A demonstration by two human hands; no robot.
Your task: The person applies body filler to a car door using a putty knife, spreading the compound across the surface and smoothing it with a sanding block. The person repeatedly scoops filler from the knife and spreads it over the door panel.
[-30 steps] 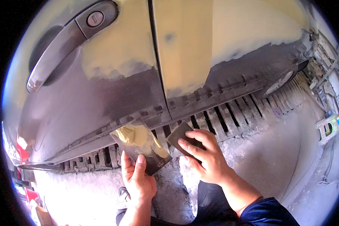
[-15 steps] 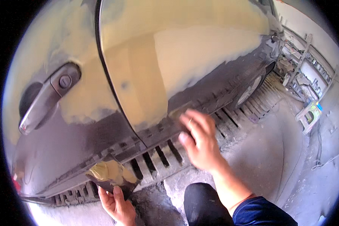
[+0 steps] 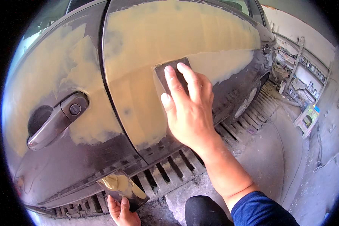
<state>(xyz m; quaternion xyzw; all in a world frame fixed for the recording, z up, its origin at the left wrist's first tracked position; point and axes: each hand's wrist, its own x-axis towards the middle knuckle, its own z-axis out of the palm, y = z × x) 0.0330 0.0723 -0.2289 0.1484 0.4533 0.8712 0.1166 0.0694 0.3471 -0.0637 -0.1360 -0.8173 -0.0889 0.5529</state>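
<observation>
My right hand (image 3: 190, 101) grips a dark flat filler spreader (image 3: 163, 72) and presses it to the front door of a dark car. Its blade lies in the tan body filler (image 3: 139, 88) smeared broadly over the panel. Low at the left, my left hand (image 3: 123, 211) pinches a dark flat palette (image 3: 133, 201) by its near edge. On top of the palette sits a mound of yellowish filler paste (image 3: 115, 182). More filler covers the panel around the door handle (image 3: 58, 120), left of the dark seam between the panels.
A slatted floor grate (image 3: 173, 173) runs beneath the car's sill. A wheel (image 3: 246, 103) stands farther right. Shelves (image 3: 309, 71) with many small items line the right wall. A pale green-and-white step stool (image 3: 307, 119) and loose cables (image 3: 320, 164) are on the floor.
My right hand has moved up from the sill to the middle of the door, spreader against the filler. The view has shifted, showing more of the car's upper side. The left hand still holds the palette.
</observation>
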